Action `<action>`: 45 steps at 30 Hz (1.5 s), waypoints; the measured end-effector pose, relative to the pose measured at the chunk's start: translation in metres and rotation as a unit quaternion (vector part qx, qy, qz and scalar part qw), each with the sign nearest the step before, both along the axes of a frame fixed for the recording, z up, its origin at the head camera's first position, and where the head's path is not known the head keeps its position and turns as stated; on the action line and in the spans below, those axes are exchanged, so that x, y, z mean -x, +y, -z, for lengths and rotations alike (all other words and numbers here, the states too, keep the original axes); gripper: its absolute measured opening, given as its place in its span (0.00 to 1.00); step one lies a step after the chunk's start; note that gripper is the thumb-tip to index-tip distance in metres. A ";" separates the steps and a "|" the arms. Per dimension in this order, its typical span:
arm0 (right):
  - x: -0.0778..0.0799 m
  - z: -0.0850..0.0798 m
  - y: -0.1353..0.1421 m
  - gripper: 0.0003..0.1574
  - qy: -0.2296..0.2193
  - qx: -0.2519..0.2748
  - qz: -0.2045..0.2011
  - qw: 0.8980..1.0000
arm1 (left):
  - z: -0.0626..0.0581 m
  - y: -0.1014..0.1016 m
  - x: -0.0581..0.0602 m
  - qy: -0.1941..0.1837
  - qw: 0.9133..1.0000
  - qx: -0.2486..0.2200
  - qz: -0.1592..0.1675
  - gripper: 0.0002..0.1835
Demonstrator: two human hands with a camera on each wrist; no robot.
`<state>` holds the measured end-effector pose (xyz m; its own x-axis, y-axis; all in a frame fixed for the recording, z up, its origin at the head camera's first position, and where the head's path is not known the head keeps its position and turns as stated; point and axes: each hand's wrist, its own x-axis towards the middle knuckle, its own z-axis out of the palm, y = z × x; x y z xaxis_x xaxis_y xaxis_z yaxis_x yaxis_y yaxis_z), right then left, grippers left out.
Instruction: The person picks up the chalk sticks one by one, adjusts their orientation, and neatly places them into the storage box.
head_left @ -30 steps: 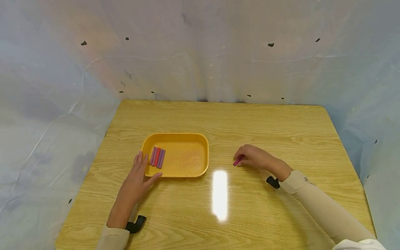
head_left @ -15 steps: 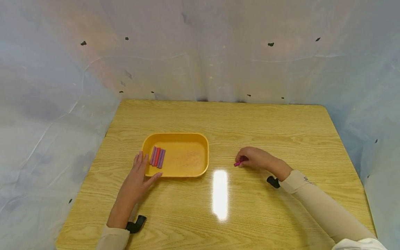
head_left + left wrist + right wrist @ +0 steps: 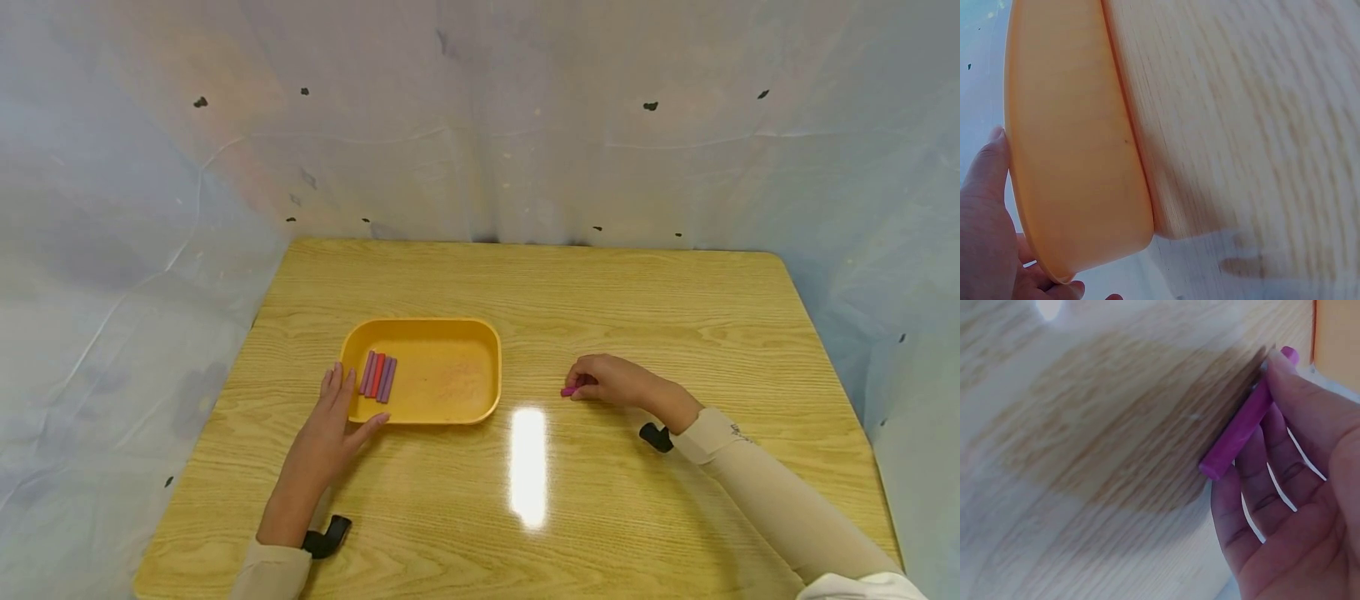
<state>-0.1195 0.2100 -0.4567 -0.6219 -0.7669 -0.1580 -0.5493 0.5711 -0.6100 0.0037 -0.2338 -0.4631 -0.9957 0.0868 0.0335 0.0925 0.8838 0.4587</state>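
Observation:
In the head view my right hand [image 3: 611, 379] is low over the table, pinching a magenta stick [image 3: 569, 391]. Seen from the right wrist, this magenta stick [image 3: 1238, 434] is a smooth, blunt-ended cylinder, thumb near one end and fingers along its side. It lies close over the wood. A yellow tray [image 3: 450, 325] stands left of the middle, and my left hand [image 3: 322, 437] rests at its near left corner, fingers straight and spread. In the left wrist view the thumb is at the rim of the tray [image 3: 1079, 137]. Several purple sticks [image 3: 387, 381] and a red stick [image 3: 377, 376] lie side by side in its left end.
The wooden table [image 3: 645, 292] has rounded corners, with a bright light reflection in front of the tray. Pale sheeting [image 3: 480, 125] hangs behind it and at both sides. A black wrist mount [image 3: 327, 537] sits on the left arm, another wrist mount [image 3: 656, 437] on the right.
The magenta stick has turned in my right fingers and now points more sideways. That hand has shifted only slightly. My left hand and the tray have stayed in place.

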 end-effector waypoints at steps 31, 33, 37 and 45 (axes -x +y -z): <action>0.003 -0.026 -0.010 0.21 -0.243 0.243 0.160 0.925 | -0.003 0.000 0.002 -0.005 1.000 0.002 0.007 0.50; 0.002 -0.027 -0.013 0.21 -0.272 0.272 0.183 0.905 | -0.003 0.000 0.001 -0.006 1.000 0.002 0.006 0.50; 0.002 -0.029 -0.019 0.19 -0.315 0.331 0.198 0.867 | -0.002 -0.001 0.001 -0.007 1.000 0.000 0.006 0.50; 0.001 -0.036 -0.032 0.14 -0.374 0.394 0.207 0.814 | 0.000 -0.001 0.000 -0.006 1.000 -0.002 0.003 0.50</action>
